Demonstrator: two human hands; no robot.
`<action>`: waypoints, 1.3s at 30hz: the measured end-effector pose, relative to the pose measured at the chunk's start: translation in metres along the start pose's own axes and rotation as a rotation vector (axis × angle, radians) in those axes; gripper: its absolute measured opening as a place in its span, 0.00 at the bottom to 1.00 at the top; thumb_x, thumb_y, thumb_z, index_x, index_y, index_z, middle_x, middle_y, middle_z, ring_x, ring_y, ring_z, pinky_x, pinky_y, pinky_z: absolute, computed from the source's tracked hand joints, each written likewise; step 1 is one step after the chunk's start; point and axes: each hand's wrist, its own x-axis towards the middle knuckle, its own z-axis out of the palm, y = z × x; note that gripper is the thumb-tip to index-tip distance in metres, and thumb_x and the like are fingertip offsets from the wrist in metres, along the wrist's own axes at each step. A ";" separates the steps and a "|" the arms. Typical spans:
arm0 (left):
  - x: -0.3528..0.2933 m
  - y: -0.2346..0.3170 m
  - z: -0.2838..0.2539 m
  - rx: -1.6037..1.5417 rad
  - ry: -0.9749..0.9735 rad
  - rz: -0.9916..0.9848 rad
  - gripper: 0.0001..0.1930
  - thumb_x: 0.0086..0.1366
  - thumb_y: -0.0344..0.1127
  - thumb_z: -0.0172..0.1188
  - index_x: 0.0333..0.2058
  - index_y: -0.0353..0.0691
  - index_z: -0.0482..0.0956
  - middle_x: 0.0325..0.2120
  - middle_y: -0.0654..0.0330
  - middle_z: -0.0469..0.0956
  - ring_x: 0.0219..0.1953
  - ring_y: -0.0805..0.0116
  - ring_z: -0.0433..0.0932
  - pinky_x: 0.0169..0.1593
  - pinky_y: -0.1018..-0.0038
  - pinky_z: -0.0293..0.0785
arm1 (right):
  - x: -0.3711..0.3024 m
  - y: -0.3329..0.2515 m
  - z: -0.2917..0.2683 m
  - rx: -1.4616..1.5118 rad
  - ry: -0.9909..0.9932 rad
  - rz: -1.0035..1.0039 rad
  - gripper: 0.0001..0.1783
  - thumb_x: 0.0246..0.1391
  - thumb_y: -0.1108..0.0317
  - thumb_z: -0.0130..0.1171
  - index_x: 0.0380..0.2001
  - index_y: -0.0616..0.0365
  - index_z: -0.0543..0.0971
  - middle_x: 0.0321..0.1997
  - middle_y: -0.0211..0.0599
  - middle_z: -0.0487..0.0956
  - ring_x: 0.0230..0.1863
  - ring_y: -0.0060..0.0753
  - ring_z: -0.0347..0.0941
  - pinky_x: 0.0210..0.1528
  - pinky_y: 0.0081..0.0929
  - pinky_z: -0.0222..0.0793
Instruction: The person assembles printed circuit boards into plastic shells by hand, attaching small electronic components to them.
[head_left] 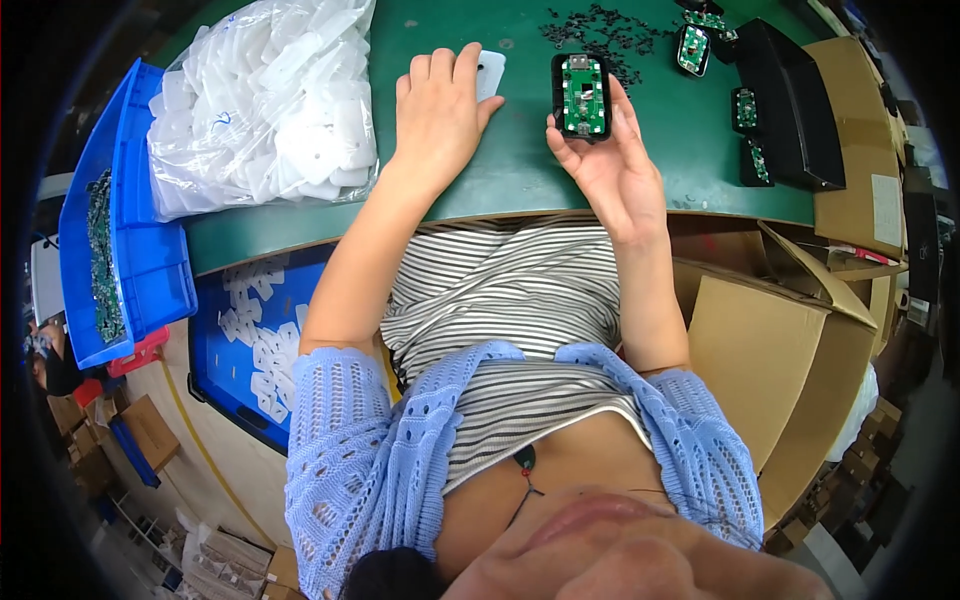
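Note:
My right hand [620, 170] holds up a small black plastic housing [556, 95] from below, its thumb and fingers gripping the sides. A green circuit board [584, 98] sits inside it, face up, with a metal connector at the far end. My left hand [440, 115] is back up on the green table, its thumb and fingers closed about a thin white plastic piece [490, 75]. Part of that piece is hidden under the fingers. Beside the left hand lies a clear bag of white plastic pieces [290, 120].
Small black parts [600, 35] lie scattered at the green table's [420, 25] far side. Filled housings [692, 50] and a black box [790, 110] stand right. A blue bin [150, 260] of boards is left; a blue tray [225, 350] and cardboard boxes [750, 350] sit lower.

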 end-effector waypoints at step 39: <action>-0.029 -0.033 -0.027 -0.132 -0.141 0.231 0.25 0.56 0.23 0.51 0.53 0.49 0.71 0.54 0.68 0.70 0.59 0.68 0.64 0.61 0.59 0.54 | 0.041 0.028 0.007 -1.845 -0.286 -0.851 0.15 0.45 0.70 0.60 0.39 0.43 0.80 0.41 0.27 0.74 0.38 0.32 0.71 0.32 0.26 0.71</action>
